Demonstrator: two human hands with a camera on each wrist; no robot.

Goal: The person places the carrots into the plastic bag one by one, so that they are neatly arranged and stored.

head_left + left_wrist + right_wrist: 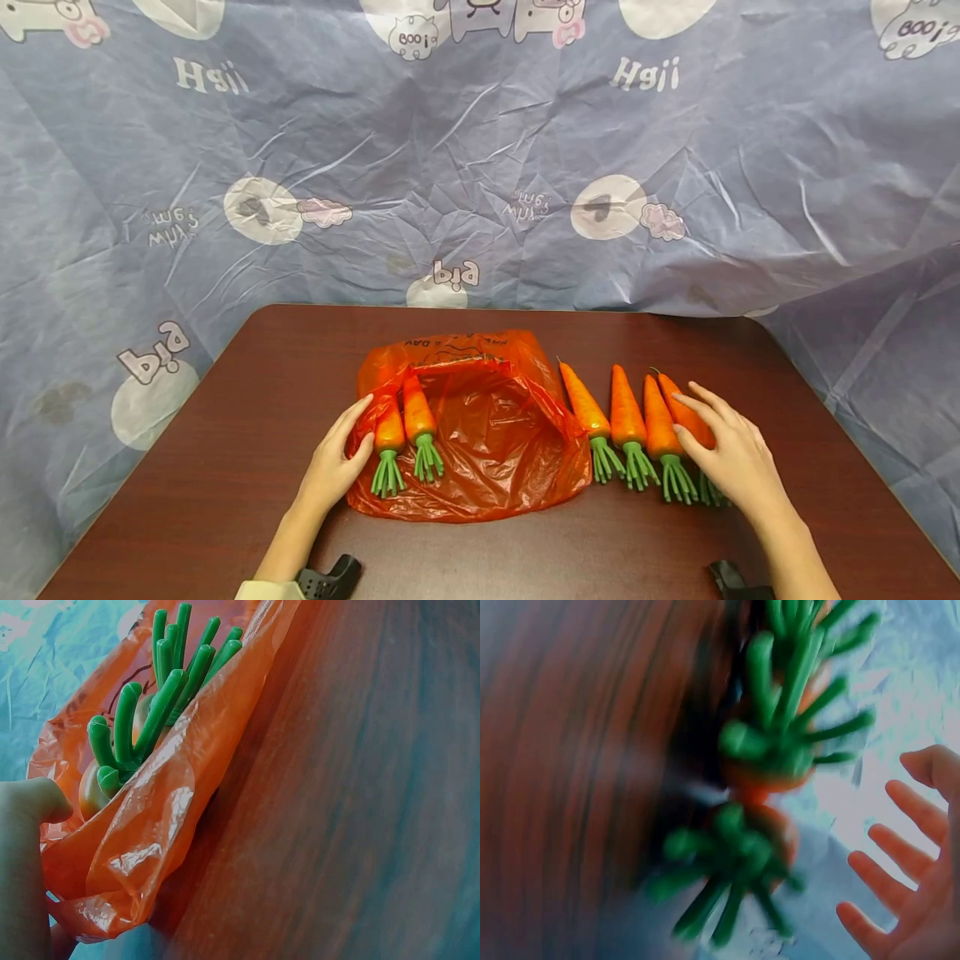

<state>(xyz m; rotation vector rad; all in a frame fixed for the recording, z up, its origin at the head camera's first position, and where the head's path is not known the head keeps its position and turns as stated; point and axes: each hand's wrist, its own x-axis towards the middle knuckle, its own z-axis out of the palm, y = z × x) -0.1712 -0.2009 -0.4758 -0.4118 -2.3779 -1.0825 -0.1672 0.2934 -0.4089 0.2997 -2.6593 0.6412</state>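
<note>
Right hand spreads its fingers near carrots; left hand grips red bag.

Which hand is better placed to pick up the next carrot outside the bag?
Probably the right hand: it is spread beside the rightmost carrot and holds nothing. The left hand is farther away, holding the left edge of the red bag.

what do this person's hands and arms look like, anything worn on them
The left hand and right hand are bare, without gloves. A pale cream sleeve shows on the left forearm. A black device sits by the left wrist, another by the right.
</note>
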